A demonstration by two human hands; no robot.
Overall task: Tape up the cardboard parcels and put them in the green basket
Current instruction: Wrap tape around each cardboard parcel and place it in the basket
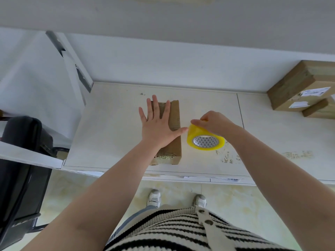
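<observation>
- Taping is the step in hand: one parcel (171, 131) lies flat on the desk (112, 124), near the middle of its front edge, long side running from front edge toward the back wall.
- Left hand (156, 124) lies flat on top of the parcel, fingers straight and spread wide, thumb stretched toward the tape roll (205, 139). It presses the parcel down and grips nothing.
- Right hand (213, 122) has its fingers curled over the upper rim of the tape roll, holding it just beside the right side of the parcel. The roll stands tilted on the desk, core facing the camera.
- Whether a strip of tape is already drawn out between roll and parcel cannot be told; the tape is clear yellow and no free end shows.
- Near end of the parcel looks rough and unsealed, so the seam there judged not yet closed.
- Next move calls for a free tape end carried onto the parcel top, the left hand pinning it while the roll is drawn along the length.
- Two more parcels (299, 86) are stacked at the back right corner of the desk, well apart from the hands.
- Green basket is not in view, so the final placement spot cannot be stated.
</observation>
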